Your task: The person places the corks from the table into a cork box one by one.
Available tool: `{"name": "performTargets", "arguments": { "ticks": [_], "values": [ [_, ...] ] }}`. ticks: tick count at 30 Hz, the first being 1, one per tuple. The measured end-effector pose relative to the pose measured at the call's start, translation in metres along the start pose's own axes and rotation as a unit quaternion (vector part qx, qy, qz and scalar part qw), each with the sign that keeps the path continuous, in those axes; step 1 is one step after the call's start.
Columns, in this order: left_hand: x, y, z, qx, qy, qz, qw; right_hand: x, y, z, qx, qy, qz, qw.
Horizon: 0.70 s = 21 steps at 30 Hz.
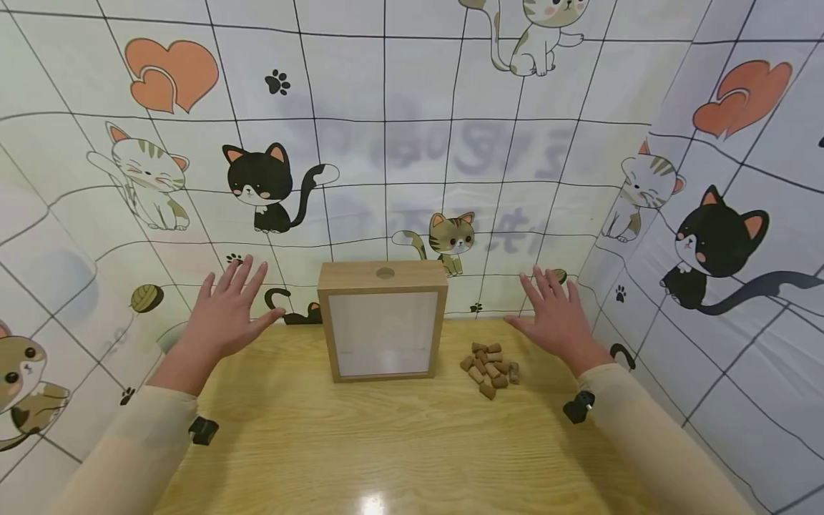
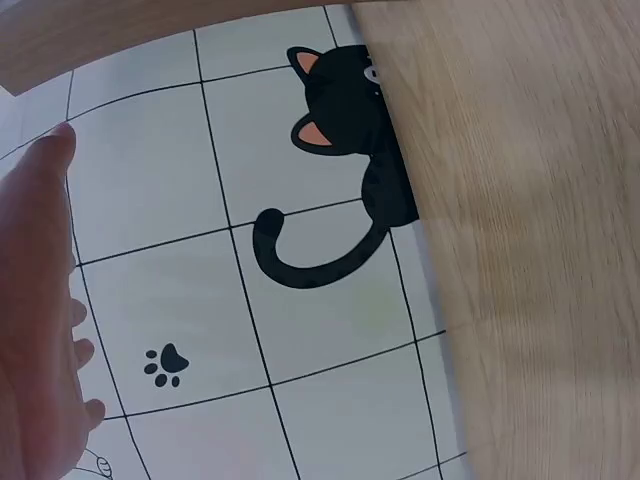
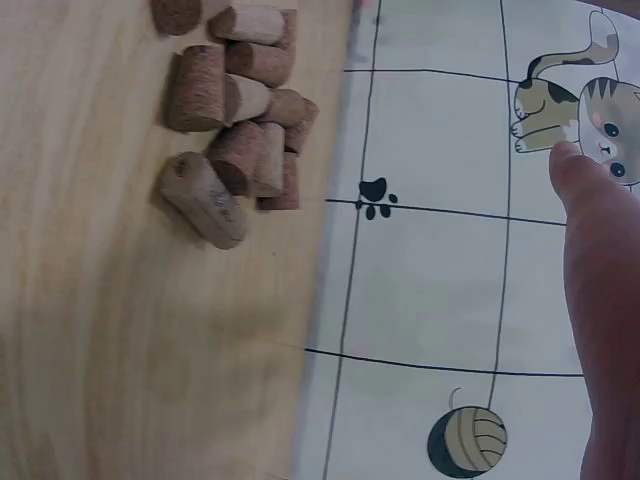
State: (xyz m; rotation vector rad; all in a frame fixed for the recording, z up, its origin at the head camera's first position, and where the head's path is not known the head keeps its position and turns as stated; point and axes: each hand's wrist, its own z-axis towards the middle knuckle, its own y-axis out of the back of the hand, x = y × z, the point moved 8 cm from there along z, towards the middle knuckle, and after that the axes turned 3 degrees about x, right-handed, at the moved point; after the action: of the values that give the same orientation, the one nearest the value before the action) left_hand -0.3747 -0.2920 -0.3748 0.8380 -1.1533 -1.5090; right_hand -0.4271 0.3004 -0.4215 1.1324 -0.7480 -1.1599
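Note:
A wooden box with a pale front pane and a round hole in its top stands at the back middle of the table. Several brown corks lie in a heap to its right; the corks also show in the right wrist view. My left hand hovers left of the box, fingers spread, holding nothing. My right hand hovers right of the corks, fingers also straight and empty. The left hand and the right hand each appear at the edge of their wrist views.
The light wooden table is enclosed at the back and both sides by a white gridded cloth printed with cats, hearts and paw marks. Small black wrist cameras sit under each sleeve.

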Motion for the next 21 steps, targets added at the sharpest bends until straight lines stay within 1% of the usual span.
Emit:
{"name": "performTargets", "arguments": {
  "ticks": [3, 6, 10, 12, 15, 17, 19, 21],
  "values": [
    [-0.008, 0.003, 0.001, 0.002, -0.020, -0.029, 0.9994, 0.002, -0.010, -0.009, 0.002, 0.008, 0.010, 1.000],
    [-0.015, 0.006, 0.004, 0.003, -0.046, -0.068, 0.9966, 0.005, -0.022, -0.017, 0.009, 0.021, 0.021, 1.000],
    [-0.026, 0.009, 0.010, 0.001, -0.080, -0.126, 0.9888, 0.009, -0.036, -0.030, 0.027, 0.033, 0.033, 0.999],
    [-0.031, 0.010, 0.013, 0.000, -0.088, -0.153, 0.9843, 0.012, -0.042, -0.036, 0.030, 0.035, 0.043, 0.998],
    [-0.039, 0.013, 0.018, 0.001, -0.086, -0.191, 0.9779, 0.013, -0.051, -0.044, 0.023, 0.033, 0.084, 0.996],
    [-0.045, 0.015, 0.021, 0.001, -0.081, -0.216, 0.9730, 0.012, -0.055, -0.050, 0.021, 0.026, 0.123, 0.992],
    [-0.049, 0.016, 0.025, -0.002, -0.082, -0.243, 0.9664, 0.011, -0.062, -0.056, 0.020, 0.017, 0.164, 0.986],
    [-0.055, 0.018, 0.029, -0.011, -0.091, -0.267, 0.9592, 0.009, -0.069, -0.061, 0.026, 0.007, 0.204, 0.979]
  ]
}}
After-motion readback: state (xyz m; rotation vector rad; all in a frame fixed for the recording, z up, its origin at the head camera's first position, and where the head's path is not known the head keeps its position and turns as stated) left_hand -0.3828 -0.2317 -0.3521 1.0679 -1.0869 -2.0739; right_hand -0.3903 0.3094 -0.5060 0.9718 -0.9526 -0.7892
